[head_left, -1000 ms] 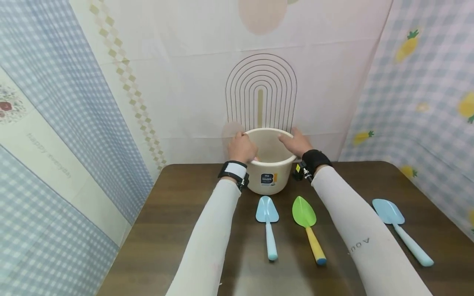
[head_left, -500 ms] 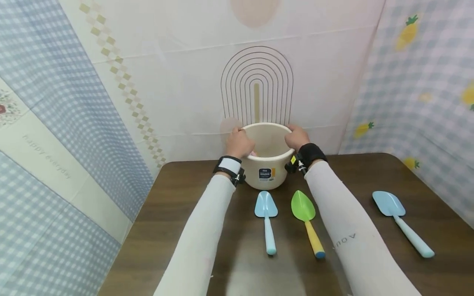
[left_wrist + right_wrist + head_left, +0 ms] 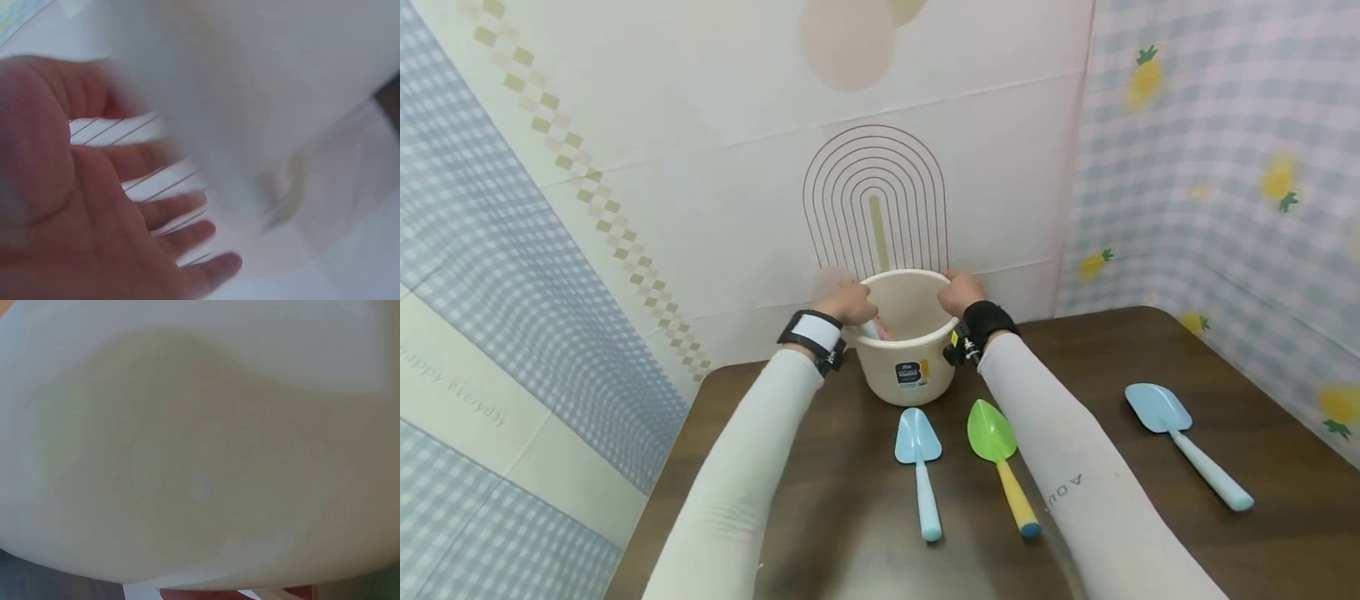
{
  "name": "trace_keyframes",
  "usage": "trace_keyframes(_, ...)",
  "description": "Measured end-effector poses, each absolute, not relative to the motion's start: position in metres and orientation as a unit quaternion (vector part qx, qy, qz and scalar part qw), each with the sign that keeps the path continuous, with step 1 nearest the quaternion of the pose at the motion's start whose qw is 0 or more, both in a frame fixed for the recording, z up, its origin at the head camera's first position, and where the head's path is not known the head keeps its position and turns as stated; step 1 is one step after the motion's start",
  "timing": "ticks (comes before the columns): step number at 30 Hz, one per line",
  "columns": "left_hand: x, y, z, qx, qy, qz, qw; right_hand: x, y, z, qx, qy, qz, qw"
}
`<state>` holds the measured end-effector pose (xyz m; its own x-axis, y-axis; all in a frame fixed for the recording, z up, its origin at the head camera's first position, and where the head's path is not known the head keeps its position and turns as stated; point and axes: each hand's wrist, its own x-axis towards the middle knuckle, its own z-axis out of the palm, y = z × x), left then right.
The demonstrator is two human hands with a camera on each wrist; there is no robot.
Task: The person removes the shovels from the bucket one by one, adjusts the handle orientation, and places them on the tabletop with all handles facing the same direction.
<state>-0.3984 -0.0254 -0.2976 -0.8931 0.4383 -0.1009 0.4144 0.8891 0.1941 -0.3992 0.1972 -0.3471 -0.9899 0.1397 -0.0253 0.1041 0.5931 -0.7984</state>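
A cream bucket (image 3: pixel 880 379) with a dark label stands at the back of the table. At its left rim my left hand (image 3: pixel 847 302) holds on, thumb reaching over the edge; in the left wrist view the lower fingers spread loosely behind the blurred bucket wall (image 3: pixel 269 81). My right hand (image 3: pixel 962 293) grips the opposite rim. Inside, beside the left hand, shows a small white and pink thing (image 3: pixel 880 330), too partly hidden to name. The bucket side (image 3: pixel 200 456) fills the right wrist view, hiding the right fingers there.
On the brown table (image 3: pixel 827 533) lie a blue scoop (image 3: pixel 917 437) and a green trowel (image 3: pixel 992 429) with a yellow handle, in front of the bucket. Another blue scoop (image 3: pixel 1159 407) lies farther right, beyond the right sleeve. A patterned cloth (image 3: pixel 722 208) hangs right behind the bucket.
The right hand, spread above the rim a second ago, now grips it. The head view has turned right, and the bucket sits slightly farther left relative to the scoops.
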Motion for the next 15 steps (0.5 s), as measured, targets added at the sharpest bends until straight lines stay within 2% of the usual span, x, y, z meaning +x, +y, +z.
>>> trace_keyframes(4,-0.397,-0.034,-0.272,0.246,0.967,-0.006,0.071,-0.403,0.182,-0.349,-0.074,-0.893,0.443,0.018)
trace_keyframes(7,-0.396,-0.038,-0.261,0.233,0.967,-0.037,0.096,-0.405,0.172,-0.349,-0.08,-0.89,0.449,0.019)
trace_keyframes(11,-0.399,-0.044,-0.259,0.233,0.959,-0.118,0.111,-0.405,0.159,-0.348,-0.084,-0.887,0.454,0.018)
trace_keyframes(15,-0.406,-0.055,-0.266,0.239,0.958,-0.13,0.093,-0.403,0.148,-0.343,-0.083,-0.891,0.446,0.017)
